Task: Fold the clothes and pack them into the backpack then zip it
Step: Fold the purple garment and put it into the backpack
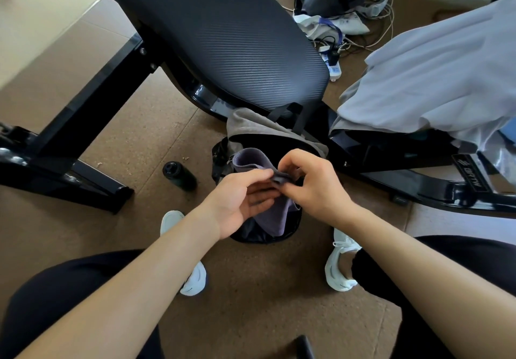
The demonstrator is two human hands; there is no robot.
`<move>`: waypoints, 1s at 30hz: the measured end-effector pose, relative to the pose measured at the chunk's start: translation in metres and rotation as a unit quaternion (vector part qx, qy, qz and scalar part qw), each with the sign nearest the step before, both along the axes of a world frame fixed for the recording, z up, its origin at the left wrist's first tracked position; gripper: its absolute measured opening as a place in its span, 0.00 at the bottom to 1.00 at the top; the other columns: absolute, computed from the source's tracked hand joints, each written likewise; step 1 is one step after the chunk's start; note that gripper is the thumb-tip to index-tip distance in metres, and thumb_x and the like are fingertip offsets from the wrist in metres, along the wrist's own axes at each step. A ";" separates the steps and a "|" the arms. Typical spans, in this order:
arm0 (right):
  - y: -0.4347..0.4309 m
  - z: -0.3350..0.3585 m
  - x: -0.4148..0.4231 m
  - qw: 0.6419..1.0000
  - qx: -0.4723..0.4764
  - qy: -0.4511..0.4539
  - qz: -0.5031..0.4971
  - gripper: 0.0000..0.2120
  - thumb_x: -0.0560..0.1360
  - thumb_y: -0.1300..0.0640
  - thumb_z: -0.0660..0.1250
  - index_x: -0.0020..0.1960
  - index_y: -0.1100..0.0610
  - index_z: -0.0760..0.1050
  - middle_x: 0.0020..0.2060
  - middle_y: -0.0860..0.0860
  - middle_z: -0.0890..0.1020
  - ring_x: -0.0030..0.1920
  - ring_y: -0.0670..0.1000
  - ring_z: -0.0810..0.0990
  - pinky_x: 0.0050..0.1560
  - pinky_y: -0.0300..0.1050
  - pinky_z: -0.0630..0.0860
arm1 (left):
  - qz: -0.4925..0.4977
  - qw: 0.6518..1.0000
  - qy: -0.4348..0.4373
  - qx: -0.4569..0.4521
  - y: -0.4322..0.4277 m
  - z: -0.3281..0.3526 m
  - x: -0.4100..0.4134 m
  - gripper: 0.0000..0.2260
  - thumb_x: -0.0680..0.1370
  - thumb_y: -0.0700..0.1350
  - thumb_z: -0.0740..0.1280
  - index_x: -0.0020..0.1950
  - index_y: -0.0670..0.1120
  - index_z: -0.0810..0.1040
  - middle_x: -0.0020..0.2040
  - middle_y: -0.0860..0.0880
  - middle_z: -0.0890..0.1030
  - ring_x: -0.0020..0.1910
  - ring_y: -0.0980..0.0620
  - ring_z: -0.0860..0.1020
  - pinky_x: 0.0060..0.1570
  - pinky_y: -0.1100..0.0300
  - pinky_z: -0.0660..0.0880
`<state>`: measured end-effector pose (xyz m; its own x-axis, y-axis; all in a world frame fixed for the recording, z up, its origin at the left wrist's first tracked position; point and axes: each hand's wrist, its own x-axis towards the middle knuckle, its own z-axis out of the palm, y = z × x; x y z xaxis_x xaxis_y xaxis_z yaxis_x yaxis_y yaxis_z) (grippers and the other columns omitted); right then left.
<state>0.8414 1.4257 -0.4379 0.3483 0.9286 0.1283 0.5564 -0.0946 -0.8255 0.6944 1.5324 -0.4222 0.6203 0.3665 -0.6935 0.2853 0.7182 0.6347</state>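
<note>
Brown floor (156, 124), backpack (245, 124) open beneath the grip.
The left hand (243, 202) and right hand (318, 188) both pinch a purple cloth (251, 160).

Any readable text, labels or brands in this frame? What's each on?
"GRYM" (unsure, rotated): white letters beside a logo mark on the right bench frame.
Power strip: blue markings, too small to read.
White bag: blue print, too blurred to read.

The purple cloth (268, 213) looks soft and matt. The bench pad (223, 37) is black and ribbed, and its metal frame (92, 174) shines. The floor (156, 124) looks rough.
</note>
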 end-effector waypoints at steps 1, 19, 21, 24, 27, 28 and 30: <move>0.001 0.001 0.003 0.999 -0.011 0.031 -0.007 0.07 0.71 0.66 0.74 0.45 0.57 0.78 0.38 0.48 0.81 0.40 0.47 0.79 0.43 0.50 0.78 | -0.016 0.998 0.024 0.053 0.004 0.000 0.000 0.06 0.80 0.44 0.68 0.52 0.46 0.85 0.49 0.47 0.87 0.49 0.49 0.85 0.49 0.58 0.79; -0.003 0.022 0.038 0.936 -0.029 0.350 -0.005 0.06 0.70 0.66 0.70 0.43 0.59 0.74 0.38 0.57 0.77 0.39 0.47 0.76 0.40 0.35 0.73 | -0.064 0.927 -0.103 0.354 0.042 -0.021 -0.013 0.10 0.73 0.36 0.75 0.54 0.43 0.85 0.49 0.47 0.87 0.51 0.53 0.84 0.54 0.59 0.79; -0.002 0.018 0.039 0.940 -0.026 0.338 -0.036 0.06 0.69 0.64 0.70 0.41 0.56 0.74 0.36 0.53 0.77 0.37 0.46 0.75 0.38 0.36 0.71 | -0.028 0.925 -0.145 0.349 0.042 -0.017 -0.012 0.10 0.72 0.38 0.75 0.52 0.41 0.84 0.46 0.49 0.86 0.48 0.54 0.83 0.51 0.62 0.78; -0.001 0.016 0.039 0.949 -0.037 0.310 -0.038 0.06 0.69 0.63 0.71 0.43 0.57 0.76 0.36 0.52 0.80 0.39 0.48 0.76 0.42 0.40 0.73 | -0.053 0.920 -0.153 0.357 0.037 -0.016 -0.011 0.06 0.73 0.39 0.76 0.46 0.41 0.81 0.39 0.53 0.83 0.41 0.57 0.79 0.45 0.65 0.75; -0.002 0.017 0.037 0.973 -0.086 0.216 0.005 0.14 0.69 0.59 0.75 0.53 0.55 0.79 0.42 0.56 0.83 0.40 0.53 0.79 0.44 0.50 0.77 | -0.077 0.912 -0.143 0.377 0.035 -0.016 -0.009 0.07 0.74 0.41 0.74 0.42 0.44 0.77 0.35 0.53 0.77 0.36 0.56 0.73 0.40 0.64 0.71; -0.002 0.018 0.034 0.981 -0.102 0.161 0.025 0.17 0.69 0.57 0.78 0.56 0.52 0.79 0.43 0.55 0.84 0.40 0.53 0.80 0.45 0.52 0.79 | -0.091 0.908 -0.144 0.382 0.035 -0.016 -0.009 0.07 0.74 0.41 0.74 0.42 0.46 0.77 0.36 0.52 0.77 0.36 0.55 0.74 0.40 0.64 0.71; 0.001 0.017 0.027 0.990 -0.114 0.062 0.056 0.19 0.69 0.53 0.80 0.58 0.49 0.80 0.43 0.49 0.84 0.40 0.50 0.82 0.45 0.51 0.81 | -0.123 0.900 -0.148 0.391 0.034 -0.015 -0.009 0.08 0.74 0.42 0.75 0.42 0.51 0.79 0.39 0.47 0.80 0.40 0.53 0.78 0.43 0.61 0.74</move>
<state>0.8685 1.4266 -0.4207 0.2415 0.9622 -0.1262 0.4701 -0.2298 -0.8522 0.6857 1.5667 -0.4370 0.8642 0.4976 -0.0739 0.1101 -0.0438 0.9930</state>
